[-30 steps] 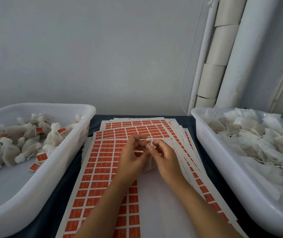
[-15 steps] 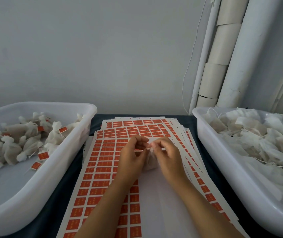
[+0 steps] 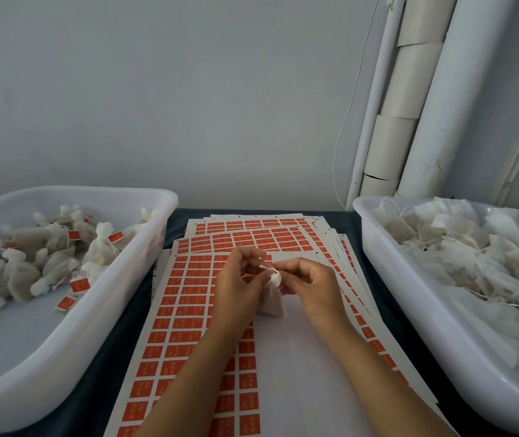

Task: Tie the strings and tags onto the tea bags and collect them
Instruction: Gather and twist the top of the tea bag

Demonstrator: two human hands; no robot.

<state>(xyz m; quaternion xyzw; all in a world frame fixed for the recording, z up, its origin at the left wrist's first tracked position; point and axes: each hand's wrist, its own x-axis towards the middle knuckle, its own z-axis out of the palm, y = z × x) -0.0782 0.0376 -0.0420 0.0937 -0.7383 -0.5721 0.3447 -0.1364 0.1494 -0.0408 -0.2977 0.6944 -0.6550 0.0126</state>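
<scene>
Since a second ago both hands are parting slightly. Left hand (image 3: 239, 285) is gripping the tea bag (image 3: 273, 294) over the desk's sticker sheets (image 3: 185, 310); right hand (image 3: 312, 285) is pinching its gathered top. White trays (image 3: 144, 257) are flanking both desk edges.

There is a single view, taken from the person's head and aimed forward and somewhat down across a dark table (image 3: 163, 285) toward a plain wall (image 3: 189, 105). It sits close above the work: both forearms enter from the bottom edge, and the left hand (image 3: 239, 282) and right hand (image 3: 312, 285) meet near the middle of the frame over the sheets (image 3: 189, 310). The wide lens bends the sides, so the left tub (image 3: 144, 257) and right tub (image 3: 387, 266) curve outward and are cut by the frame edges. Pipes (image 3: 409, 99) lean in the upper right. With only one camera, no overlap between views exists.
</scene>
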